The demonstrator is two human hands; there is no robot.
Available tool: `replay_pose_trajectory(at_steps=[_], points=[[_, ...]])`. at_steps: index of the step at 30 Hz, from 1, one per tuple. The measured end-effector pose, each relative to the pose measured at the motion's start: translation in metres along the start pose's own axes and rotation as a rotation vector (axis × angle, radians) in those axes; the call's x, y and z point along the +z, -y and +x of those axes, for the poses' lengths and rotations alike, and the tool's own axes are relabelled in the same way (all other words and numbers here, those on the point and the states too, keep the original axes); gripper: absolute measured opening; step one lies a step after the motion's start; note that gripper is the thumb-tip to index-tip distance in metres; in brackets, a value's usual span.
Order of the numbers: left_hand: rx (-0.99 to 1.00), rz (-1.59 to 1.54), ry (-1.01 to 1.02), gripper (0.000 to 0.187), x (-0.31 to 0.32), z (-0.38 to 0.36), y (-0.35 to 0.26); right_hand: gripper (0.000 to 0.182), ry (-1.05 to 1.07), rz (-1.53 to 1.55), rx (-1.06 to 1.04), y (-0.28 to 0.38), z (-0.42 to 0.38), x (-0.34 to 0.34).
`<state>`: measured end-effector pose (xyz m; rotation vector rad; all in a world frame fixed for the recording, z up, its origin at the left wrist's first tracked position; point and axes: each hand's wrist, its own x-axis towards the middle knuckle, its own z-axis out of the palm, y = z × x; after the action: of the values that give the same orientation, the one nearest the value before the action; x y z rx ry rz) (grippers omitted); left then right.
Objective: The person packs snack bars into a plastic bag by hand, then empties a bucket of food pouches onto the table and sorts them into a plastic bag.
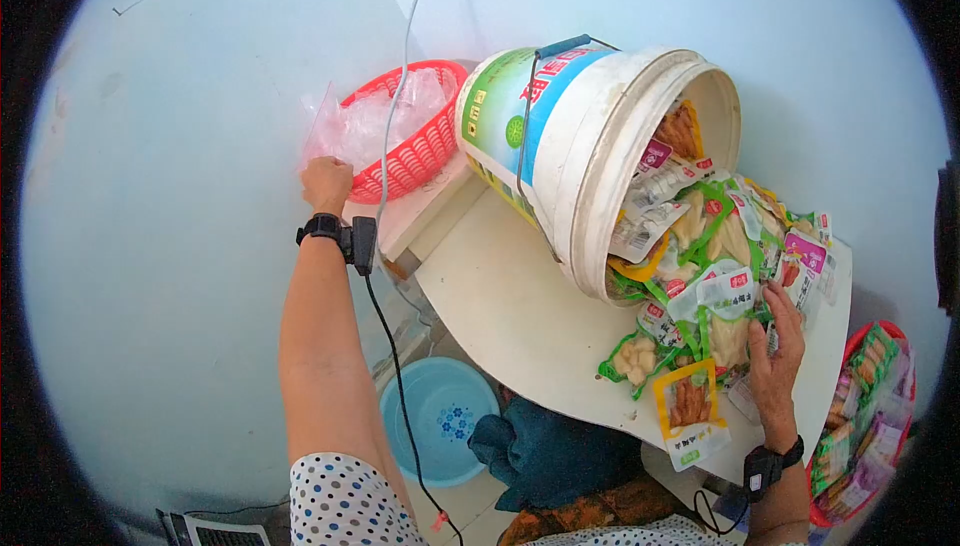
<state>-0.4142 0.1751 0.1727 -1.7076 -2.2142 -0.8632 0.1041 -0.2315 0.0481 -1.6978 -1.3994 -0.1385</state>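
My left hand (328, 184) is closed at the near left edge of a red plastic basket (415, 161), on a fold of the clear plastic bags (385, 116) heaped in it; the fingertips are partly hidden. My right hand (778, 366) rests against the right side of a pile of sealed snack packets (725, 291), thumb and fingers apart, gripping none of them. These packets spill from a large white bucket (590, 156) lying on its side. One yellow-edged packet (691, 414) lies at the table's front edge.
The bucket lies on a pale, curved table (490, 276). At the lower right, a red basket (817, 518) holds more packets. Below are a blue basin (405, 416) and dark cloth (560, 451). A white cable (405, 56) hangs before the left basket.
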Motion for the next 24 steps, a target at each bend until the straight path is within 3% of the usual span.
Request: replay_pose_trajectory(at_steps=[1,4,7,10,13,19,22,24], points=[[-0.006,-0.039,-0.026,0.035,0.002,0.0,0.002,0.042,-0.002,0.002,-0.004,0.001,0.0,0.0],[0.03,-0.143,-0.436,0.028,-0.006,-0.011,-0.001,0.041,-0.016,0.012,-0.01,0.005,0.001,-0.001],[0.07,-0.501,-0.739,0.023,-0.042,-0.017,0.005,0.04,-0.053,0.038,-0.01,0.005,0.0,-0.002],[0.075,-0.925,-0.8,0.023,-0.094,-0.048,0.005,0.039,-0.083,0.083,-0.026,-0.005,-0.001,0.0],[0.058,-1.294,-0.605,0.025,-0.14,-0.113,-0.009,0.037,-0.108,0.099,-0.05,-0.004,-0.002,-0.003],[0.156,-1.042,-0.281,0.019,-0.137,-0.294,-0.015,0.032,-0.153,0.148,-0.176,0.015,-0.003,-0.016],[0.255,-0.996,-0.195,0.01,-0.116,-0.379,-0.014,0.03,0.064,0.6,0.038,0.038,-0.009,-0.036],[0.174,-1.184,-0.057,0.009,-0.114,-0.419,-0.022,0.034,0.3,0.794,0.03,0.075,-0.017,-0.054]])
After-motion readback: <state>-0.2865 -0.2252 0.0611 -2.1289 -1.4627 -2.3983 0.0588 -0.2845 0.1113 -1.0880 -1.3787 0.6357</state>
